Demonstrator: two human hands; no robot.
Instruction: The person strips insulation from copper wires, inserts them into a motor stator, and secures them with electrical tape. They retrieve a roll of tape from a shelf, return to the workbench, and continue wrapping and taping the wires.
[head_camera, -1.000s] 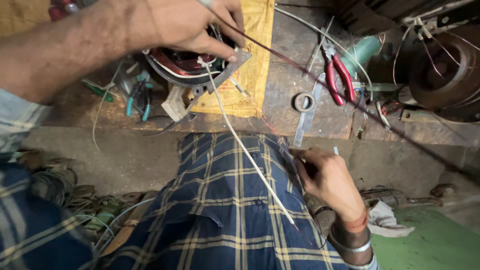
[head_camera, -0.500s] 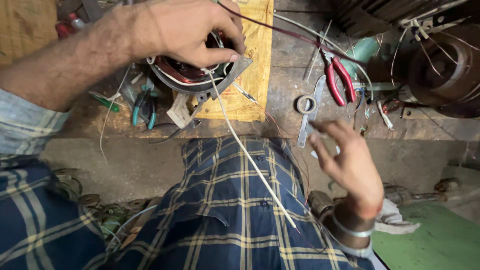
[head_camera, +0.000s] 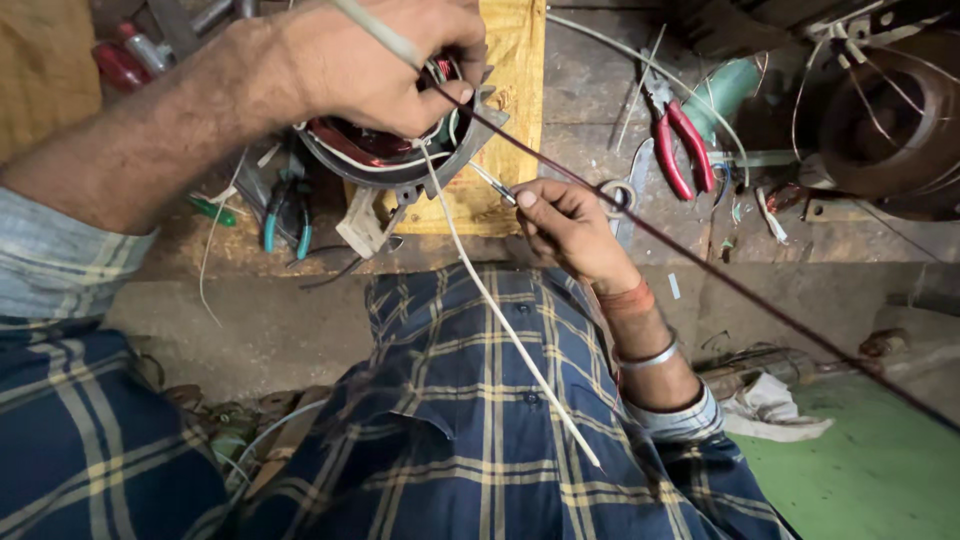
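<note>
- Because the motor stator (head_camera: 395, 150) is a ring of metal packed with copper windings, expect it to feel heavy and rigid; it sits at the near edge of the surface (head_camera: 600, 130), partly on a yellow cloth (head_camera: 515, 90).
- Your left hand (head_camera: 385, 60) is closed over its top, fingers curled around the rim, which looks like the sound place to hold it: the metal frame, not the coils.
- The windings inside look delicate, and their coating would likely scratch if pressed or dragged.
- A white sleeve tube (head_camera: 500, 320) trails from the stator down across your checked shirt (head_camera: 480, 420); it looks light and bendy, yet stiff enough to hold a line.
- Your right hand (head_camera: 570, 225) is pinched on a thin metal tool (head_camera: 492, 183) just beside the stator; it looks slim and slippery, so grip it near the tip.
- A dark red wire (head_camera: 700, 270) runs taut from under the left hand off to the right; it is thin and probably kinks easily.
- Farther out lie red-handled pliers (head_camera: 680, 145), teal-handled pliers (head_camera: 285, 215) and a tape roll (head_camera: 617, 195).
</note>
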